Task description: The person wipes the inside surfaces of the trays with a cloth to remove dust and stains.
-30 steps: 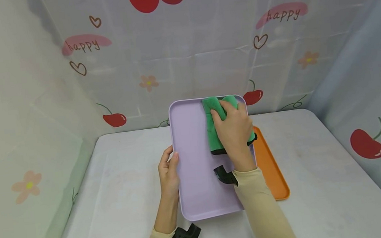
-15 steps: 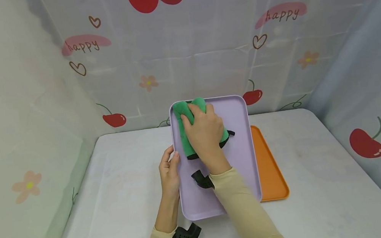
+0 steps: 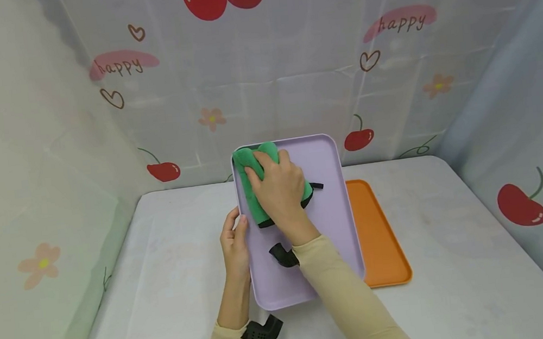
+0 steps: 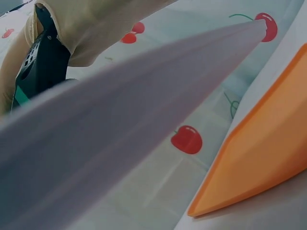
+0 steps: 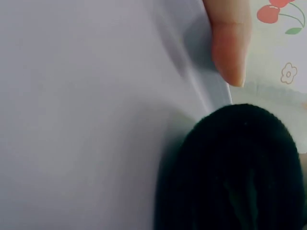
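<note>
A lavender rectangular tray [image 3: 328, 229] is held tilted up in the head view, its inner face towards me. My left hand [image 3: 233, 247] grips its left rim, thumb on the front side. Bunched under the curled fingers of my right hand [image 3: 280, 187], a green cloth [image 3: 250, 196] with black trim presses on the tray's upper left part. The right wrist view has the folded cloth [image 5: 230, 172] looking very dark beside the left thumb [image 5: 231, 52] on the rim. In the left wrist view the tray [image 4: 120, 115] appears nearly edge-on; the left hand's fingers are hidden there.
An orange tray [image 3: 381, 235] lies on the white table [image 3: 457, 261], partly covered by the lavender tray in the head view. A patterned curtain [image 3: 289, 102] stands behind the table, with more sheeting at both sides.
My right hand has wiped the cloth leftward from the tray's upper right corner to its upper left. The lavender tray and left hand have shifted slightly left, showing more of the orange tray.
</note>
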The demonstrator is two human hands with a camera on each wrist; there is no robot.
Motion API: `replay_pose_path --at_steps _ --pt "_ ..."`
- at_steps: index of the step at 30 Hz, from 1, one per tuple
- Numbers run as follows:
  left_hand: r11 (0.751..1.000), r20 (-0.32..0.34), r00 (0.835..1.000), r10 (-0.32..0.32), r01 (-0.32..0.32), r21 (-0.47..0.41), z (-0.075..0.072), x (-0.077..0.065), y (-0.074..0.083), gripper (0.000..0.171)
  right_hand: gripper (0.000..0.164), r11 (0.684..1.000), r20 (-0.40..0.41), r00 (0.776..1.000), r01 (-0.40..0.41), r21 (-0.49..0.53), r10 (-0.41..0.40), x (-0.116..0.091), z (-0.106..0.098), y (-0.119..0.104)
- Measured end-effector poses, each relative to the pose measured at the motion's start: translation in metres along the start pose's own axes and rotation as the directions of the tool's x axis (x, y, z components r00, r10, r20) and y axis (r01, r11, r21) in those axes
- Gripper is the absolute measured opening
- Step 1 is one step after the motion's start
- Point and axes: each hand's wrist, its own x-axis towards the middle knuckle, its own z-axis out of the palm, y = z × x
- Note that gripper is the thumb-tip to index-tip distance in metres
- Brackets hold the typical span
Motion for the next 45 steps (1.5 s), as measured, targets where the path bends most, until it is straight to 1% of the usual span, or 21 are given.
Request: replay_pose_path --at_steps 4,8,13,17,21,27,31,33,39,45 --pt "1.000 0.014 1.000 0.013 -0.013 -0.006 0.000 0.000 0.000 0.024 0.033 1.000 0.003 1.000 -0.003 0.013 0.003 0.000 0.001 0.004" --pt "1.000 0.025 0.999 0.026 -0.026 0.000 0.000 0.000 -0.001 0.026 0.034 0.999 0.033 0.999 -0.028 0.022 0.027 0.000 -0.001 0.010" --pt "1.000 0.022 0.999 0.026 -0.026 -0.010 0.001 0.000 -0.002 0.025 0.034 0.996 0.070 0.995 -0.081 0.036 0.078 0.001 -0.005 0.020" --pt "1.000 0.009 1.000 0.029 -0.029 -0.011 0.001 0.000 -0.002 0.024 0.033 0.989 0.085 0.987 -0.143 0.044 0.139 0.001 -0.010 0.032" --pt "1.000 0.001 1.000 0.023 -0.023 -0.014 0.001 0.000 -0.002 0.024 0.033 0.975 0.116 0.970 -0.218 0.034 0.213 0.000 -0.014 0.046" --pt "1.000 -0.024 0.999 0.029 -0.029 -0.006 -0.002 0.002 -0.003 0.023 0.036 0.947 0.162 0.934 -0.322 -0.013 0.320 0.002 -0.020 0.071" --pt "0.999 -0.046 0.998 0.035 -0.035 0.001 -0.005 0.004 -0.003 0.023 0.038 0.931 0.171 0.916 -0.365 -0.021 0.363 0.002 -0.026 0.085" --pt "0.999 -0.050 0.998 0.033 -0.033 0.003 -0.006 0.005 -0.003 0.023 0.039 0.928 0.170 0.913 -0.373 -0.019 0.371 0.001 -0.027 0.091" --pt "1.000 -0.037 0.999 0.020 -0.021 -0.011 -0.007 0.006 -0.006 0.023 0.039 0.922 0.162 0.909 -0.388 -0.007 0.384 -0.003 -0.026 0.097" --pt "1.000 -0.020 1.000 0.010 -0.010 -0.020 -0.006 0.006 -0.010 0.022 0.040 0.895 0.170 0.882 -0.445 -0.004 0.439 -0.006 -0.025 0.097"
